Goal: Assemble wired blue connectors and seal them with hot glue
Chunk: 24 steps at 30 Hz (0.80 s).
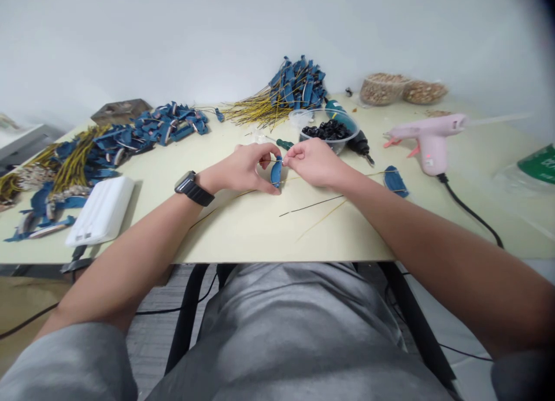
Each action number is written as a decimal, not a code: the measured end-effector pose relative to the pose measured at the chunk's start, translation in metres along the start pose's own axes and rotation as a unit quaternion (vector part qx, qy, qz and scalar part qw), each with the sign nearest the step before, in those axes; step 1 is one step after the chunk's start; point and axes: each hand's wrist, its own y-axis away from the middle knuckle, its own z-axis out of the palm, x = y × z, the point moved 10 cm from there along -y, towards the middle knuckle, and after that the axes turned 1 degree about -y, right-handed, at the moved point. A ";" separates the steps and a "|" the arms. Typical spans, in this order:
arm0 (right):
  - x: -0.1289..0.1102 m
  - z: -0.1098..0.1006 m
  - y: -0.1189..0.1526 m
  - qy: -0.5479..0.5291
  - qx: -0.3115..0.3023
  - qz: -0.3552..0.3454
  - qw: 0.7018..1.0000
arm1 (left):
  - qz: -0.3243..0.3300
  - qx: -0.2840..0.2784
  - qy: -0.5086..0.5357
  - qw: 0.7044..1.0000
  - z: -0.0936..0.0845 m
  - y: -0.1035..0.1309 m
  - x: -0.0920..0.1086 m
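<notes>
Steadiness, perhaps, is why my half-curled left hand [249, 167] grips the blue piece [276, 172] — my right hand [314, 163] pinches beside it — what, I cannot tell.

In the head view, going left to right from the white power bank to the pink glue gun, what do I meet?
White power bank, black wristwatch, left hand, small blue piece between the hands, right hand, pink glue gun.

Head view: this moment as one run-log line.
left hand: holding curved blue piece | right hand: pinched at its upper end | second blue piece: on table, right side | pink glue gun: farther right
</notes>
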 end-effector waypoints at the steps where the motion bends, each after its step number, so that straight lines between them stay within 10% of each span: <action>1: 0.000 0.000 0.000 -0.001 0.000 -0.001 1.000 | 0.000 0.001 -0.002 1.000 0.000 0.000 0.000; 24: -0.011 0.006 0.013 -0.019 -0.025 0.011 0.999 | -0.010 0.047 -0.026 0.998 -0.005 0.002 0.001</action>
